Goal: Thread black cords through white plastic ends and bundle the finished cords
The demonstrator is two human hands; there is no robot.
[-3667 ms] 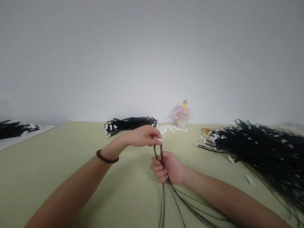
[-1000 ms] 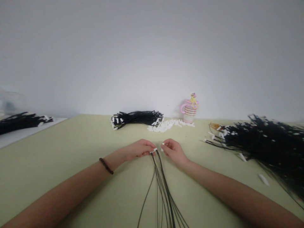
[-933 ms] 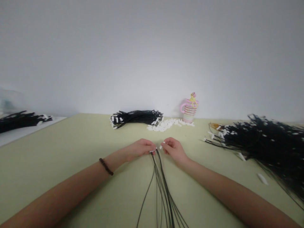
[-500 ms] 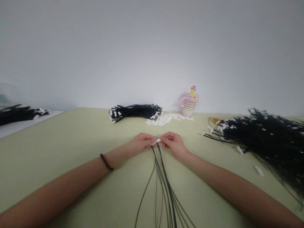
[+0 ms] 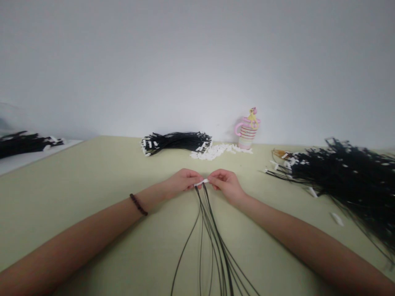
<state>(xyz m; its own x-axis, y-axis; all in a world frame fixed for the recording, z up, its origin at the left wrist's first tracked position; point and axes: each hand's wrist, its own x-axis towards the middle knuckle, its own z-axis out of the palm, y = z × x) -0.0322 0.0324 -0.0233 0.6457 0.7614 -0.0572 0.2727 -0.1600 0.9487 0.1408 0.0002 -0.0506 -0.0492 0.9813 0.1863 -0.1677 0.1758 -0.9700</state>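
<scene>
Between my two hands is a small white connector (image 5: 205,181), held at about the middle of the view. My left hand (image 5: 184,181) pinches its left end, and my right hand (image 5: 226,183) pinches its right end. Several thin black wires (image 5: 216,236) run down from the connector and fan out towards the front of the table. The fingertips cover part of the white piece, so I cannot tell whether it is one part or more.
Behind my hands lie a bundle of black wires with white ends (image 5: 177,142) and a scatter of small white pieces (image 5: 212,152). A pink striped cup (image 5: 247,135) stands by the wall. To the right is a large heap of black wires (image 5: 348,172); another bundle (image 5: 27,144) lies far left.
The whole view has shifted slightly. Both hands keep their pinch on the white connector, with the wires below spread a little differently.
</scene>
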